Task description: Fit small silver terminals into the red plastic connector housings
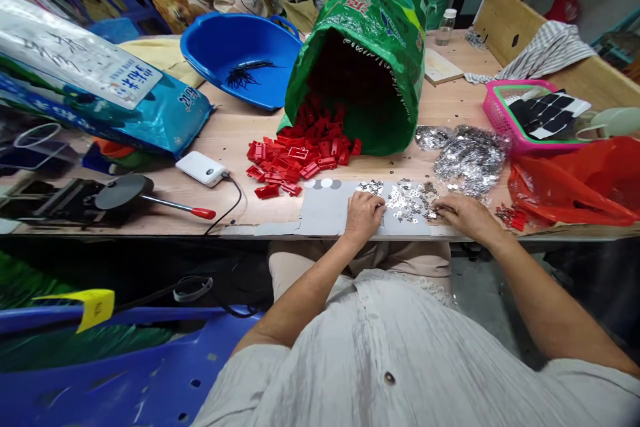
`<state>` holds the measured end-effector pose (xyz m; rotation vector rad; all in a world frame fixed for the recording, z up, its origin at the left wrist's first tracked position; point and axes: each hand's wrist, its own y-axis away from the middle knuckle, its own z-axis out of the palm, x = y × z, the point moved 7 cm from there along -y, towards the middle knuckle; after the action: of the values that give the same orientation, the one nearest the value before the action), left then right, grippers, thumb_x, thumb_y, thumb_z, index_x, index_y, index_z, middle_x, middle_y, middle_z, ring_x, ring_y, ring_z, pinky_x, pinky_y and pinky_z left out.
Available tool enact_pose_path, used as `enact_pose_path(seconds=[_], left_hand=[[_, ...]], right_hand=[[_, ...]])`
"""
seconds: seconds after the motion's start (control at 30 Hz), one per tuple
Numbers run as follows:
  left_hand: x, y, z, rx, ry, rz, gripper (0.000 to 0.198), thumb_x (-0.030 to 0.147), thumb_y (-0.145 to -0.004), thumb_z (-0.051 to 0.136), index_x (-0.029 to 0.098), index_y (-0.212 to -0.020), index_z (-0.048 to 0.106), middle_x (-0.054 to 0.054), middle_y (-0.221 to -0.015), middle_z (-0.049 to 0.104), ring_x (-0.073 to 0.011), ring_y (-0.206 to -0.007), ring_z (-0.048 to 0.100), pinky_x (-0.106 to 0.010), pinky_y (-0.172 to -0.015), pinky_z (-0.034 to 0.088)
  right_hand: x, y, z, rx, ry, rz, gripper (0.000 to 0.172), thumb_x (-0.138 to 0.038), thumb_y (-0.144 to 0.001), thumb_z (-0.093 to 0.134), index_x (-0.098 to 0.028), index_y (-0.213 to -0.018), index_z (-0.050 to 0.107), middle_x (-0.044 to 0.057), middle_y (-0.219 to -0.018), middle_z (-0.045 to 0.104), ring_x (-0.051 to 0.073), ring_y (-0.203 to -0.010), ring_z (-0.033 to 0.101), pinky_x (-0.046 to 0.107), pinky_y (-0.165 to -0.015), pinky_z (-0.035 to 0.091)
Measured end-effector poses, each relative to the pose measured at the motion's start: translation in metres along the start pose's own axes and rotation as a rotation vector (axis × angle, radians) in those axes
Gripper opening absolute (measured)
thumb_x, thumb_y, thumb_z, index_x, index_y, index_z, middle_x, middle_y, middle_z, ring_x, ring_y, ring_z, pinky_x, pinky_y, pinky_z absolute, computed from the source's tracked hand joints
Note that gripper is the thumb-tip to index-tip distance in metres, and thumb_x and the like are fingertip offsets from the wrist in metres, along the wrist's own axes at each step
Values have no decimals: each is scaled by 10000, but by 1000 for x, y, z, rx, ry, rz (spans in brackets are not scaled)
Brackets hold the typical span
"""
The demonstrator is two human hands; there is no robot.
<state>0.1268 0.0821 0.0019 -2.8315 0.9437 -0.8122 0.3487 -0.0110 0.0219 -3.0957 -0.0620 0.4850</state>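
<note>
Small silvery metal pieces (404,199) lie scattered on a grey sheet (325,210) at the table's front edge. My left hand (365,213) rests at the left side of these pieces, its fingers curled together; whatever they pinch is too small to name. At the right side of the pieces is my right hand (465,213), thumb and fingers pressed together near darker small parts. What it holds, if anything, cannot be made out. Behind the sheet, red plastic parts (285,160) spill from a green sack (370,33). Round discs (327,183) lie by the sheet's back edge.
Clear bags of metal pieces (470,160) lie behind my right hand. Further right are a pink basket (495,107) and a red plastic bag (575,180). A blue basin (200,47) stands behind; a white power bank (200,168) and a red-tipped lever tool (170,203) are at left.
</note>
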Motion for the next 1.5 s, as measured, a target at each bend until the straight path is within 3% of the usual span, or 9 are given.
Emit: enact_pose_path(seconds=[0.2, 0.4, 0.63, 0.9, 1.13, 1.33, 1.5], left_hand=[[27, 5, -1, 12, -12, 102, 183, 315, -913, 553, 250, -1019, 687, -59, -1019, 661, -239, -1066, 487, -391, -905, 363], [71, 10, 18, -107, -19, 296, 208, 318, -918, 540, 245, -1060, 673, -69, -1021, 657, -249, -1085, 480, -411, -905, 356], [99, 5, 31, -186, -111, 427, 206, 311, -924, 520, 239, -1054, 661, -81, -1029, 627, -256, -1062, 463, -416, -874, 356], [103, 8, 33, -147, -145, 469, 234, 328, -950, 465, 241, -1042, 662, -79, -1012, 610, -256, -1034, 457, -414, -864, 344], [101, 12, 35, -146, -158, 464, 242, 307, -952, 450, 231, -1040, 662, -95, -1019, 598, -258, -1044, 450, -416, -876, 344], [101, 12, 35, -139, -135, 465, 243, 323, -957, 440, 238, -1061, 642, -79, -1069, 609, -251, -1059, 456, -407, -888, 339], [104, 16, 34, -134, -99, 484, 249, 319, -958, 438, 244, -1098, 629, -71, -1108, 614, -241, -1071, 462, -397, -901, 338]], right_hand=[[-3, 8, 10, 13, -8, -11, 238, -277, -924, 502, -222, -1053, 695, 71, -1042, 693, 217, -989, 622, 331, -872, 471], [-1, 7, 12, 6, -35, -6, 200, -314, -922, 506, -221, -940, 681, 71, -965, 698, 220, -942, 624, 329, -842, 462], [0, 9, 9, -49, -47, -2, 234, -339, -923, 482, -220, -840, 666, 58, -863, 692, 207, -855, 613, 316, -790, 443], [11, 14, 2, 27, -21, 54, 245, -325, -933, 465, -207, -930, 679, 85, -959, 692, 221, -922, 618, 323, -821, 460], [4, 25, 6, 5, -220, -21, 223, -311, -906, 514, -239, -996, 704, 51, -993, 720, 215, -939, 646, 335, -841, 490], [31, 36, -4, 142, -259, 122, 240, -316, -897, 518, -228, -1018, 705, 67, -1071, 713, 238, -977, 651, 364, -856, 497], [32, 36, 0, 158, -238, 65, 261, -281, -902, 512, -234, -1098, 678, 73, -1160, 680, 242, -1086, 614, 392, -939, 475]])
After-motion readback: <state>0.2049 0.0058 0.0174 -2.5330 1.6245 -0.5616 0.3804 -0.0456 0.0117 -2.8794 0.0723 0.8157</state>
